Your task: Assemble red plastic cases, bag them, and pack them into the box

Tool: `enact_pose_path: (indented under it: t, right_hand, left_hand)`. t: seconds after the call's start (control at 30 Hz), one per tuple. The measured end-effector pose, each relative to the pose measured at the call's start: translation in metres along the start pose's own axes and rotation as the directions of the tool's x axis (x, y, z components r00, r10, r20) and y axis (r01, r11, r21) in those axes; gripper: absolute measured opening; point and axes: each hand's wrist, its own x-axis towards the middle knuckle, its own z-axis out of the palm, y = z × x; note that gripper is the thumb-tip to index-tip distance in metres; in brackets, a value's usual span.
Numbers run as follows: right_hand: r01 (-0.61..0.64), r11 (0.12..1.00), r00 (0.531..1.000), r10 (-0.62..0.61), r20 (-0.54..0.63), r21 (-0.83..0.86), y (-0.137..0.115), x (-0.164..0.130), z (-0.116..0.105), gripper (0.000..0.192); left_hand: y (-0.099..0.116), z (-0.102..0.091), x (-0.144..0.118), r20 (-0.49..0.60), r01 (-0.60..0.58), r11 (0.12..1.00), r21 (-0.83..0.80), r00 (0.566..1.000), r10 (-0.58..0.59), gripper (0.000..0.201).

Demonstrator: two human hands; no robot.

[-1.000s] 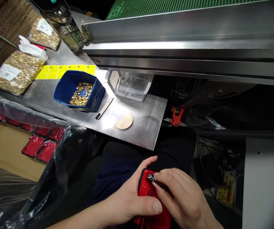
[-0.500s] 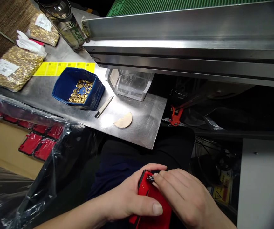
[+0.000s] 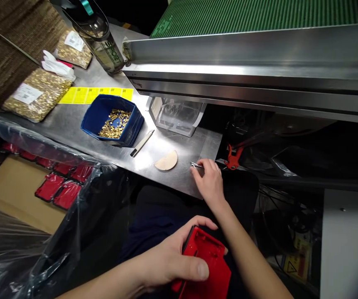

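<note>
My left hand [image 3: 174, 261] grips a red plastic housing [image 3: 208, 261] low over my lap, thumb across its front face. My right hand [image 3: 209, 179] is stretched out to the near right part of the metal table [image 3: 182, 174], its fingers closed on thin metal tweezers [image 3: 195, 165] whose tips lie on the table surface. A tan half-round piece [image 3: 167, 161] lies just left of the tweezers.
A blue bin of small gold parts [image 3: 113, 120], a thin knife [image 3: 142, 143], a clear plastic holder [image 3: 175, 116], yellow labels [image 3: 96, 94], bags of gold parts [image 3: 37, 94] and a bottle [image 3: 99, 33] sit on the table. Red housings [image 3: 59, 189] lie in a plastic-lined box. Orange-handled tool [image 3: 233, 155] hangs right.
My right hand has left the red housing and reached forward to the table with the tweezers. The left hand still holds the housing, now uncovered.
</note>
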Motion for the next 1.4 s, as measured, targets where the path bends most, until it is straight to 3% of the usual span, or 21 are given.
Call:
enact_pose_path:
  t: [0.13,0.23,0.37,0.43,0.5,0.57,0.63,0.73,0.8,0.87,0.93,1.0,1.2,1.3,1.4]
  right_hand:
    - [0.043,0.997,0.999,-0.044,-0.008,-0.064,-0.008,0.031,0.026,0.022]
    - [0.07,0.997,0.998,-0.07,0.002,-0.043,-0.004,0.032,0.019,0.035]
    - [0.102,0.992,0.995,-0.103,0.001,0.08,-0.005,-0.014,-0.025,0.038]
    - [0.168,0.96,0.981,-0.186,0.062,0.226,-0.011,-0.048,-0.049,0.048]
    - [0.261,0.919,0.918,-0.331,0.218,0.296,-0.019,-0.079,-0.065,0.063]
    - [0.389,0.889,0.838,-0.451,0.308,0.243,-0.025,-0.101,-0.072,0.069]
    - [0.501,0.848,0.803,-0.531,0.272,0.175,-0.029,-0.11,-0.074,0.062]
    - [0.543,0.817,0.808,-0.572,0.144,0.195,-0.034,-0.108,-0.081,0.05]
    - [0.5,0.829,0.834,-0.539,0.119,0.251,-0.039,-0.102,-0.092,0.052]
    - [0.422,0.852,0.872,-0.475,0.119,0.311,-0.044,-0.098,-0.103,0.053]
    - [0.355,0.864,0.898,-0.421,0.126,0.358,-0.048,-0.096,-0.109,0.052]
    - [0.319,0.868,0.91,-0.393,0.133,0.381,-0.048,-0.096,-0.111,0.05]
    - [0.281,0.888,0.914,-0.363,0.179,0.364,-0.035,-0.099,-0.106,0.053]
    - [0.282,0.902,0.929,-0.342,0.142,0.326,-0.03,-0.103,-0.105,0.052]
    - [0.208,0.918,0.954,-0.266,0.137,0.338,-0.028,-0.106,-0.106,0.054]
  left_hand:
    - [-0.001,-0.003,0.0,-0.041,-0.068,0.984,-0.165,0.997,0.062,0.062]
    - [0.004,-0.008,0.002,-0.168,-0.134,0.95,-0.281,0.982,0.089,0.06]
    - [0.021,-0.015,0.006,-0.449,-0.261,0.892,-0.368,0.89,0.075,0.053]
    - [0.03,-0.018,0.01,-0.545,-0.301,0.868,-0.394,0.838,0.044,0.049]
    - [0.034,-0.02,0.013,-0.612,-0.308,0.867,-0.392,0.79,0.004,0.046]
    - [0.033,-0.019,0.015,-0.647,-0.293,0.882,-0.37,0.762,-0.017,0.043]
    - [0.029,-0.014,0.015,-0.625,-0.247,0.908,-0.339,0.781,-0.021,0.044]
    - [0.025,-0.006,0.014,-0.527,-0.161,0.958,-0.236,0.85,0.013,0.053]
    - [0.026,-0.004,0.012,-0.519,-0.197,0.977,-0.078,0.845,0.129,0.051]
    - [0.028,-0.005,0.01,-0.494,-0.283,0.948,0.146,0.809,0.318,0.041]
    - [0.031,-0.007,0.007,-0.39,-0.336,0.876,0.346,0.798,0.459,0.037]
    - [0.033,-0.009,0.002,-0.27,-0.353,0.811,0.466,0.816,0.511,0.039]
    - [0.031,-0.009,-0.005,-0.133,-0.416,0.676,0.608,0.786,0.603,0.038]
    - [0.031,-0.009,-0.005,-0.11,-0.42,0.652,0.631,0.783,0.612,0.04]
    - [0.032,-0.008,-0.007,-0.089,-0.409,0.658,0.632,0.806,0.586,0.043]
